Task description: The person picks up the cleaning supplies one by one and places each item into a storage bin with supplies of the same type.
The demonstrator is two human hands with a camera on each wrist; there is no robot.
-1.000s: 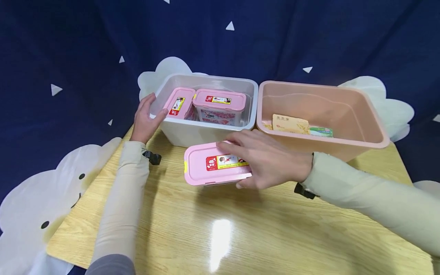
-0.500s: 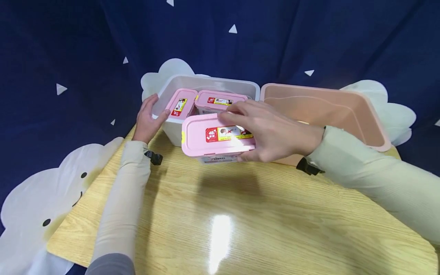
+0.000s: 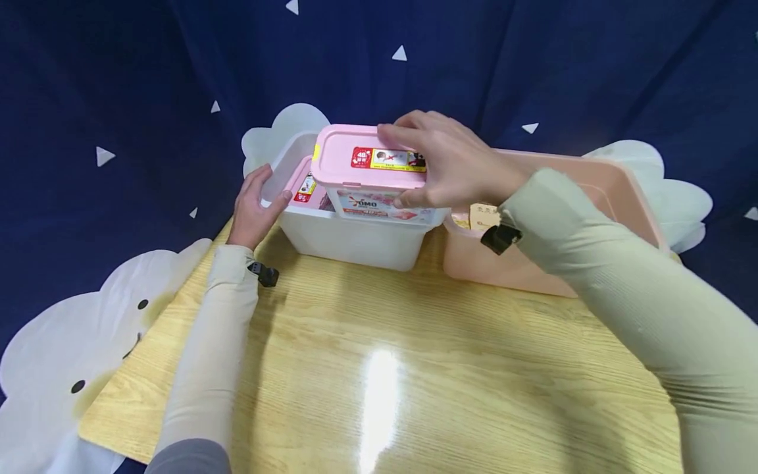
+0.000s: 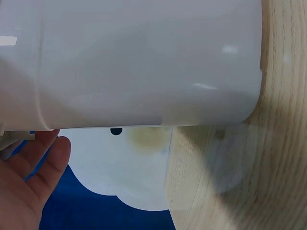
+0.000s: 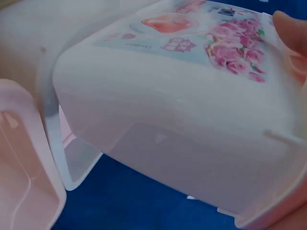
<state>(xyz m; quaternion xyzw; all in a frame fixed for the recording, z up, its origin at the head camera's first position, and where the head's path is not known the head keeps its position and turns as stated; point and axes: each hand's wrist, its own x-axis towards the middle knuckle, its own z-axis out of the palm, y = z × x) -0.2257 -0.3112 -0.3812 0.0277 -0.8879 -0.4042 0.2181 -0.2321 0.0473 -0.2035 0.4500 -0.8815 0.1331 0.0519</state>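
My right hand (image 3: 447,158) grips a detergent tub (image 3: 349,161) with a pink lid across its right end, thumb on the front side. In the head view the tub overlaps the white storage bin (image 3: 355,240). Its flowered label (image 5: 235,48) and pale end fill the right wrist view. At the bin's left front corner my left hand (image 3: 253,207) holds the rim, with the thumb over the front edge. A second pink-lidded tub (image 3: 304,187) stands inside, on the left. The tub at the back of the bin is hidden behind the raised one.
A peach bin (image 3: 509,263) stands to the right of the white one, with a cream-coloured box (image 3: 484,216) inside. Both are on a wooden table (image 3: 320,368). A dark blue curtain (image 3: 462,59) with cloud shapes hangs behind.
My right hand has lifted the tub from in front of the white bin, moving it up and back over the bin. The left hand has stayed at the rim.
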